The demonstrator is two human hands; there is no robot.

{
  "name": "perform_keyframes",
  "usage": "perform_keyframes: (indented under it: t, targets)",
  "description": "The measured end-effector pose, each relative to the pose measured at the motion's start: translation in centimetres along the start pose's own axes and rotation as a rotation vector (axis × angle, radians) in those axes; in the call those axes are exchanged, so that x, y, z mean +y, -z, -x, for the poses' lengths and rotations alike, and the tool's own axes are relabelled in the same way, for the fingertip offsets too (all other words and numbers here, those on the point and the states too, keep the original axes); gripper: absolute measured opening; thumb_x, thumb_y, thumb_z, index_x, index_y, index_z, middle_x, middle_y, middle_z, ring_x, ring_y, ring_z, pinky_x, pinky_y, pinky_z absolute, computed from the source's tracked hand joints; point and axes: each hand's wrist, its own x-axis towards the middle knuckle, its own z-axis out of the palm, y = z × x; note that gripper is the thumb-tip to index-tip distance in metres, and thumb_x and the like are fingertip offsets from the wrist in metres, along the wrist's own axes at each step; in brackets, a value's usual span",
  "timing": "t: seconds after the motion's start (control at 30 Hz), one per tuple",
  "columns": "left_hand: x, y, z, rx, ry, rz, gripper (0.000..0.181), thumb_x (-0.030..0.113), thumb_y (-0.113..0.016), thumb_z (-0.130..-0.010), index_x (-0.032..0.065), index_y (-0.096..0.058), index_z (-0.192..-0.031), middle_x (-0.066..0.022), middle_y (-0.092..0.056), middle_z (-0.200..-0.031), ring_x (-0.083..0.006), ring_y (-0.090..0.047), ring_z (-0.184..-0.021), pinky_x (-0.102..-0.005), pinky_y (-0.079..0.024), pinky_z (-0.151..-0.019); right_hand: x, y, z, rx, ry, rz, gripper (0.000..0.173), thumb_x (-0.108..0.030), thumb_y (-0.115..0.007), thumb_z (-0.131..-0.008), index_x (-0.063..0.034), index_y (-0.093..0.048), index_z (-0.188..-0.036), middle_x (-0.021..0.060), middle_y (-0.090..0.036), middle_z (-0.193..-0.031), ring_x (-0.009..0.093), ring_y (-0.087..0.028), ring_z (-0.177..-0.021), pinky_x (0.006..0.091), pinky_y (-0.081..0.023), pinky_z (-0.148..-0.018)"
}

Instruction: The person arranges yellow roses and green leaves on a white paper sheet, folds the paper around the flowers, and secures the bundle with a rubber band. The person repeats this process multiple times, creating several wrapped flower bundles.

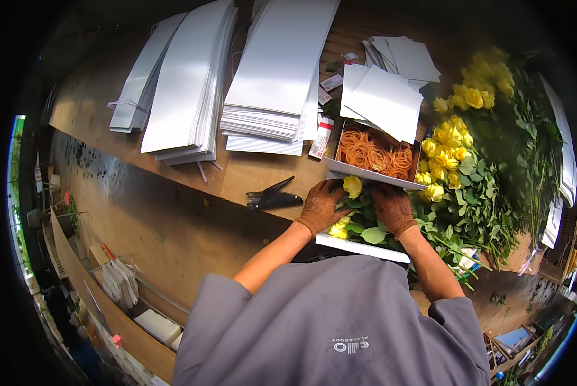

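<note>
My left hand [323, 205], in a brown work glove, is at the left side of a few yellow roses [352, 186] lying on a white sheet [361, 248] at the table's near edge. Its fingers are spread around the blooms; whether they grip is unclear. Across the leafy stems, my right hand [393, 207], gloved alike, touches the leaves, its fingertips hidden beneath the rim of a box. That white-rimmed box [373, 174] holds orange rubber bands [365, 149]. Left of my left hand lies a black stapler [275, 194].
Stacks of long white cardboard sheets [274, 62] cover the table's left part. Square white cards [385, 99] overlap the box. A large heap of yellow roses [445, 149] with leafy stems lies at right. Small staple boxes [321, 138] stand beside the rubber bands.
</note>
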Motion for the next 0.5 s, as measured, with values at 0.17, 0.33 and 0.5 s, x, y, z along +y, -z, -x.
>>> perform_keyframes:
  t: [0.17,0.33,0.5]
  targets:
    - [0.0,0.0,0.1,0.005,-0.014,-0.007,0.052,0.041,-0.077,-0.077,0.0089,-0.065,-0.116,-0.0163,-0.058,-0.12,-0.036,-0.053,-0.115,-0.0475,-0.044,-0.098,-0.4,-0.3,-0.6,0.037,-0.018,0.011,0.038,-0.011,-0.065,-0.075,-0.0138,-0.063,-0.113,0.0137,-0.065,-0.107,0.034,-0.063,-0.099,0.046,-0.053,-0.082]
    - [-0.3,-0.3,0.1,0.0,-0.035,-0.053,0.052,0.045,-0.073,-0.078,0.0114,-0.065,-0.117,-0.0131,-0.059,-0.119,-0.0336,-0.052,-0.115,-0.0469,-0.043,-0.098,-0.7,0.1,-0.6,0.041,-0.026,-0.03,0.032,-0.013,-0.063,-0.078,-0.0141,-0.064,-0.111,0.0136,-0.066,-0.103,0.034,-0.064,-0.096,0.0453,-0.053,-0.08]
    - [0.2,-0.1,0.2,0.024,-0.046,-0.026,0.054,0.039,-0.078,-0.076,0.0089,-0.064,-0.118,-0.0146,-0.059,-0.119,-0.0354,-0.054,-0.113,-0.0469,-0.045,-0.097,-1.1,-0.2,-1.5,0.015,-0.09,-0.017,0.023,-0.012,-0.061,-0.079,-0.0122,-0.067,-0.101,0.0137,-0.067,-0.096,0.034,-0.064,-0.094,0.0451,-0.053,-0.078]
